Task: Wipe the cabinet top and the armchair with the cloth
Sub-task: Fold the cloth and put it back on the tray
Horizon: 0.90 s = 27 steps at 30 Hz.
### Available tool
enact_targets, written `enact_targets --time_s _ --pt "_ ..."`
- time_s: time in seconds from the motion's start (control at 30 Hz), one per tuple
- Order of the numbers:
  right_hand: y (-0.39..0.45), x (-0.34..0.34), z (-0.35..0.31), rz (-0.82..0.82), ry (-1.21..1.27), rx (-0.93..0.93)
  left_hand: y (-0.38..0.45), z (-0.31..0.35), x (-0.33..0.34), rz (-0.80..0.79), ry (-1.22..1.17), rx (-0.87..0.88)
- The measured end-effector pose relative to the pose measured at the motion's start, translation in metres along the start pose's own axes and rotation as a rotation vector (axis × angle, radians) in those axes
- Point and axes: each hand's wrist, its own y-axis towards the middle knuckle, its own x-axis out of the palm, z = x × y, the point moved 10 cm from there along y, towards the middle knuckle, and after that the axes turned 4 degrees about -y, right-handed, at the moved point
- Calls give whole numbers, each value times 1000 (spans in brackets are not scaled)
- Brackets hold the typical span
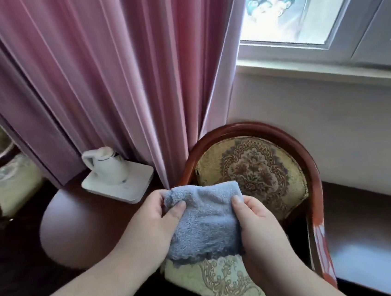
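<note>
A folded blue terry cloth (203,224) hangs in the air between both hands, above the armchair's seat. My left hand (149,225) pinches its upper left corner, thumb on top. My right hand (255,223) grips its right edge. The armchair (252,166) stands just behind, with a curved red-brown wooden frame, a patterned gold backrest and a pale patterned seat cushion (218,285). To the left lies the dark rounded cabinet top (77,223).
A white electric kettle (108,165) on a white tray (136,187) stands at the back of the cabinet top. Pink curtains (109,72) hang behind. A window (295,9) and sill are at upper right. A second patterned chair (2,182) sits far left.
</note>
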Motion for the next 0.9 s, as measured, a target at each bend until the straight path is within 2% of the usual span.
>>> enact_targets --time_s 0.13,0.27,0.43,0.6,0.7,0.83,0.9 --pt "-33 41 -17 82 -18 -52 -37 19 -48 24 -32 -2" --pt "-33 72 -29 215 -79 -147 -35 10 -92 10 -156 -58" --pt "-3 154 -31 198 -183 -261 9 -7 -176 102 -46 14" --pt "41 244 -17 222 -204 -254 75 -23 -247 15 94 104" --pt "63 283 -19 148 -251 -271 110 -35 -273 -45 136 95" --pt "95 312 -3 -26 -539 -196 154 -63 -292 -119 204 57" --pt "115 313 12 -60 -633 -140 174 -81 -292 -144 224 43"
